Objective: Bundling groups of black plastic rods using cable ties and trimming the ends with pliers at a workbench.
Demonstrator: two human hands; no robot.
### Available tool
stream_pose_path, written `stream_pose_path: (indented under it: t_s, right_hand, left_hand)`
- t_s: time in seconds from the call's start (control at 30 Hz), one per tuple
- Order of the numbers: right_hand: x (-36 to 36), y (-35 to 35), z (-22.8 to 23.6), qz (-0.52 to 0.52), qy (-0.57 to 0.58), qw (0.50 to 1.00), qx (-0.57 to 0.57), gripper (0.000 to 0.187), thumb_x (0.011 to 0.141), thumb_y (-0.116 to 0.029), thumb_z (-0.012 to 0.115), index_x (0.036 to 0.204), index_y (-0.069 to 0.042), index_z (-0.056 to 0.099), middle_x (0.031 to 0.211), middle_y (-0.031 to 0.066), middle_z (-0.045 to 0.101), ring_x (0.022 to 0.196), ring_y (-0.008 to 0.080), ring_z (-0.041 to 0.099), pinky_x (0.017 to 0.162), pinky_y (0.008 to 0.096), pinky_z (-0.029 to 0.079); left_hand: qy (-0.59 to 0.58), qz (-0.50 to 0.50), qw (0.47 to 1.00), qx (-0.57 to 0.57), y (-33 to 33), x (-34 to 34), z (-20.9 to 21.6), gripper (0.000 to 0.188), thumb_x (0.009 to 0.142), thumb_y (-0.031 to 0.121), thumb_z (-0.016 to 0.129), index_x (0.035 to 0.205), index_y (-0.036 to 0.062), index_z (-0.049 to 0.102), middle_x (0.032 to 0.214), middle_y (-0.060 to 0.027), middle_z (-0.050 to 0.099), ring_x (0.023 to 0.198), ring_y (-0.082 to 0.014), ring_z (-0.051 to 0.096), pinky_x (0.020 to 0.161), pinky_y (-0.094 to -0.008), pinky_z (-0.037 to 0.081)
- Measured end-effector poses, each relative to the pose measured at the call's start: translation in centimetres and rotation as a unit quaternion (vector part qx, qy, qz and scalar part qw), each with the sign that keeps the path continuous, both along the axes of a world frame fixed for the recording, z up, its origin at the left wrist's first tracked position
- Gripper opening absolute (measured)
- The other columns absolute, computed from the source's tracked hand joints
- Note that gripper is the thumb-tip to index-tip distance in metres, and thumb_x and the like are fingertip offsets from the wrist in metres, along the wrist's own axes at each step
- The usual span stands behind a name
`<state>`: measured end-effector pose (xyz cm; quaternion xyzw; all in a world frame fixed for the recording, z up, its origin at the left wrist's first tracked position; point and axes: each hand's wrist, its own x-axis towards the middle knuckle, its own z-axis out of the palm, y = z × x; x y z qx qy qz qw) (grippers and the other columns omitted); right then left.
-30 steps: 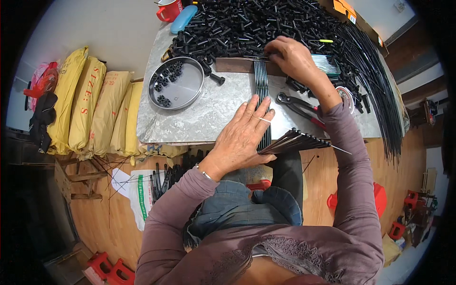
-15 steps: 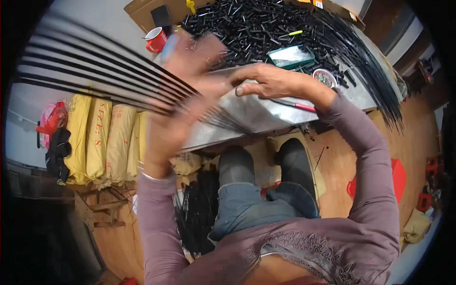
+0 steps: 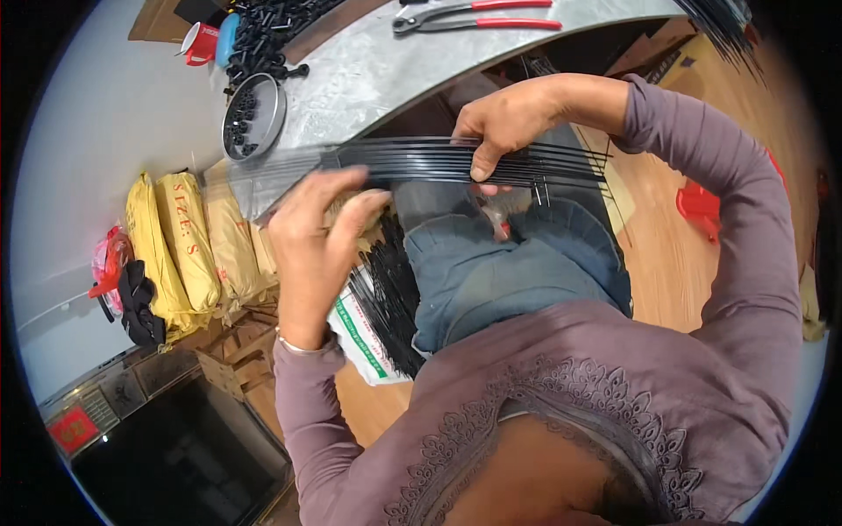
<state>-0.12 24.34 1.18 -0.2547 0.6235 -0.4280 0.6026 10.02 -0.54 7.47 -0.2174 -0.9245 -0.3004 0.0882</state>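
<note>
A bundle of thin black rods (image 3: 412, 167) lies crosswise above my lap, just off the front edge of the table. My right hand (image 3: 513, 123) is closed round its right part, thumb on top, with the rod ends sticking out to the right. Toward the left the rods blur. My left hand (image 3: 316, 215) is just below the left part of the bundle, fingers and thumb apart and slightly blurred. Whether its fingertips touch the rods is hard to see.
On the grey table (image 3: 342, 88) are a round metal dish (image 3: 269, 110) with small black parts, red-handled pliers (image 3: 478, 19), a heap of black pieces (image 3: 272, 35) and a red cup (image 3: 200, 44). More black rods (image 3: 386, 298) stand beside my left leg. Yellow sacks (image 3: 189, 245) line the left.
The rods, fanned out up-left at my left hand before, now lie level in my right hand. My left hand has come lower. The view has shifted, bringing the pliers and metal dish into sight.
</note>
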Motion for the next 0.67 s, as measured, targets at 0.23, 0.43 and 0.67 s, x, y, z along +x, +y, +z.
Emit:
stream_pose_path:
  t_s: [0.23,0.43,0.67]
  right_hand:
    - [2.6,-1.3,-1.8,0.178,0.196,0.964,0.001,0.02,0.077,-0.014,0.07,0.088,0.002,0.068,0.078,0.0104,0.069,0.077,0.023,0.063,0.074,0.038,0.045]
    - [4.9,-0.9,-0.2,0.196,0.392,0.899,0.001,0.027,0.074,-0.013,0.069,0.095,0.003,0.067,0.086,0.0176,0.069,0.085,0.0291,0.065,0.075,0.0394,0.048]
    - [7.3,0.8,3.6,0.08,0.114,0.979,-0.149,0.026,0.087,-0.019,0.069,0.104,0.0,0.067,0.098,0.0102,0.07,0.1,0.0192,0.064,0.088,0.0316,0.048]
  left_hand:
    - [-0.54,-0.138,0.83,0.012,3.8,-1.7,-6.5,0.035,0.094,0.03,0.058,0.104,-0.0032,0.062,0.082,-0.0159,0.067,0.072,-0.0202,0.066,0.066,-0.0324,0.053]
    - [-0.721,-0.069,0.66,0.199,5.0,2.2,-11.3,0.032,0.098,0.027,0.053,0.095,-0.0042,0.059,0.069,-0.0074,0.061,0.057,-0.0141,0.058,0.052,-0.0248,0.048]
    - [-0.584,-0.064,0.773,0.239,4.0,-3.8,-4.8,0.038,0.094,0.028,0.058,0.12,-0.0007,0.059,0.091,-0.0109,0.068,0.073,-0.0129,0.064,0.062,-0.0233,0.051]
